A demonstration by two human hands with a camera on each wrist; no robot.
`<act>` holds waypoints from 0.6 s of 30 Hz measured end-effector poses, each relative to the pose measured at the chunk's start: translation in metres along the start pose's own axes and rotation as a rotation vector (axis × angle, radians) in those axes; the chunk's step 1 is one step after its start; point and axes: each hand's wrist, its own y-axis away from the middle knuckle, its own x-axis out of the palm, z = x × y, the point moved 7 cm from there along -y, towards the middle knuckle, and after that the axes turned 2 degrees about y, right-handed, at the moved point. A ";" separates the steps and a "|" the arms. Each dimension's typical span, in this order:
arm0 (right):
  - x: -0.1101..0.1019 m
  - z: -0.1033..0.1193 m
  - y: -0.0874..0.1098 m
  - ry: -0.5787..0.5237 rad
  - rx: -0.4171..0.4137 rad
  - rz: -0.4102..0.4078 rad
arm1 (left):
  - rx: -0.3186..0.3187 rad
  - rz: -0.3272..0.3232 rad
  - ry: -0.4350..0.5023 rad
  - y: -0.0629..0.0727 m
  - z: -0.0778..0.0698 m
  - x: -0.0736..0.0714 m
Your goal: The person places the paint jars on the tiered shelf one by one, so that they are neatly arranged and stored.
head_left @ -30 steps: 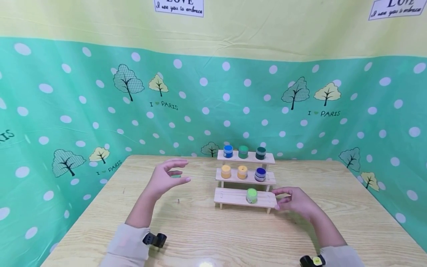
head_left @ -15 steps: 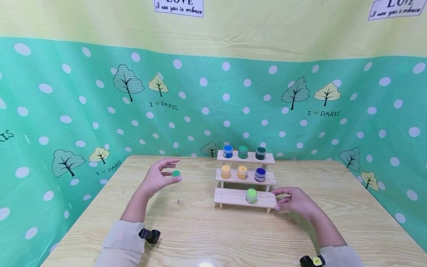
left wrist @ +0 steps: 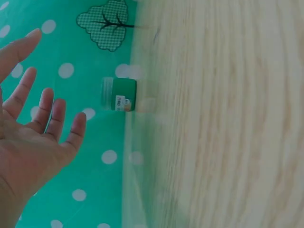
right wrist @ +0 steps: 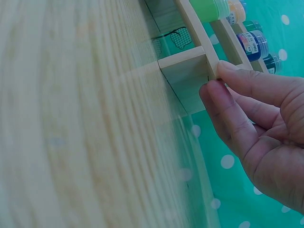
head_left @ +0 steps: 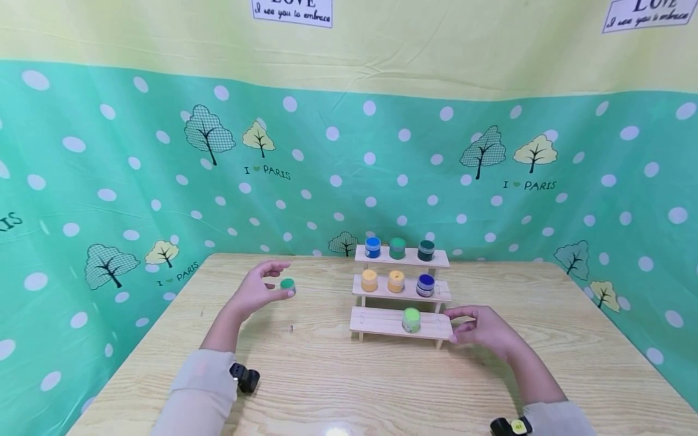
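A small paint jar [head_left: 287,285] with green paint and a clear lid stands upright on the table at the left. My left hand [head_left: 259,289] is around its left side, fingers relaxed and spread; in the left wrist view a gap shows between the fingers [left wrist: 57,118] and the jar. With thumb and fingertips, my right hand [head_left: 482,330] pinches the right end of the lowest step of a three-step wooden display stand [head_left: 376,321]. A light green jar [head_left: 411,320] sits on that step, right of its middle.
The middle step bears two orange jars [head_left: 369,280] and a dark blue jar [head_left: 425,284]. On the top step are a blue jar [head_left: 373,247], a green jar [head_left: 397,247] and a dark green jar [head_left: 426,250]. A polka-dot curtain [head_left: 327,151] hangs behind the table [head_left: 327,387].
My left hand has drawn back to the left, uncovering more of the green jar, which stays about where it was. The right hand and the stand have not moved.
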 end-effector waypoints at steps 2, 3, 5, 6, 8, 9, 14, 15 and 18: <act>0.000 0.001 0.001 0.010 -0.007 0.000 | -0.018 0.006 0.001 -0.002 0.006 0.000; 0.000 0.001 0.002 0.009 -0.006 -0.002 | -0.027 0.009 0.004 -0.004 0.008 0.001; 0.000 0.001 0.002 0.014 -0.007 -0.007 | -0.047 0.019 0.013 -0.006 0.013 0.001; 0.000 0.002 0.002 0.015 -0.012 -0.006 | -0.056 0.024 0.018 -0.007 0.016 0.001; 0.000 0.002 0.003 0.016 -0.014 -0.006 | -0.075 0.034 0.026 -0.008 0.021 0.001; 0.000 0.002 0.003 0.017 -0.013 -0.007 | -0.084 0.039 0.034 -0.009 0.024 0.001; -0.001 0.001 0.001 0.016 0.008 -0.016 | -0.120 0.056 0.034 -0.014 0.037 0.001; -0.001 0.001 0.001 0.013 0.010 -0.015 | -0.126 0.061 0.033 -0.014 0.039 0.002; -0.001 0.001 0.001 0.008 0.007 -0.006 | -0.148 0.076 0.027 -0.016 0.044 0.003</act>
